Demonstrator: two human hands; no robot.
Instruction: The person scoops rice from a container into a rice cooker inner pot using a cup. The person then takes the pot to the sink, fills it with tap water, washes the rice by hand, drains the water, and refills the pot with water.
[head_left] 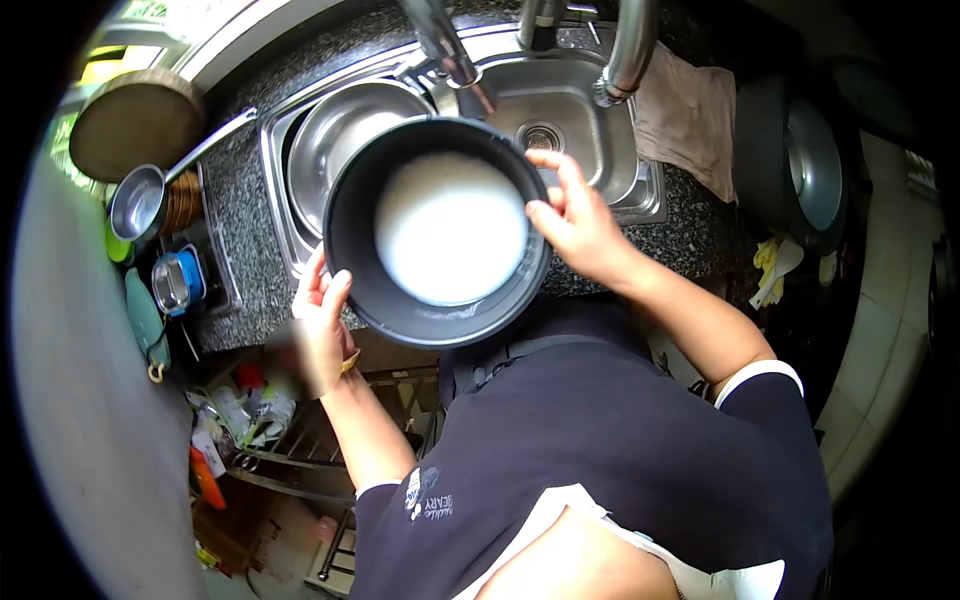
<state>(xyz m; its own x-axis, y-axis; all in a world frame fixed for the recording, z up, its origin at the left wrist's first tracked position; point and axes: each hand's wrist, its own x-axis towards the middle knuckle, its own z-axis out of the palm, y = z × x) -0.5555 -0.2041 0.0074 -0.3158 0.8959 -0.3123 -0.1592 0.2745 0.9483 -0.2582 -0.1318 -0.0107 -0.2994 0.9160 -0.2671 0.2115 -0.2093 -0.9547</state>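
A dark round pot [355, 225] with cloudy white liquid [450, 230] inside is held up in front of the sink, its opening facing the camera. My left hand [322, 320] grips the pot's lower left side, thumb at the rim. On the upper right side, my right hand [575, 218] is closed on the rim. Just behind the pot, a steel basin [345, 115] sits in the left sink bowl, partly covered by the pot. The faucet [450, 50] hangs close above the pot's far edge. What lies at the bottom of the liquid cannot be made out.
The right sink bowl [590, 130] has a drain. A cloth [690, 110] hangs at its right, near a large dark pot [785, 165]. At left are a small saucepan [140, 205], a round wooden board [135, 125] and a blue-edged container [178, 282].
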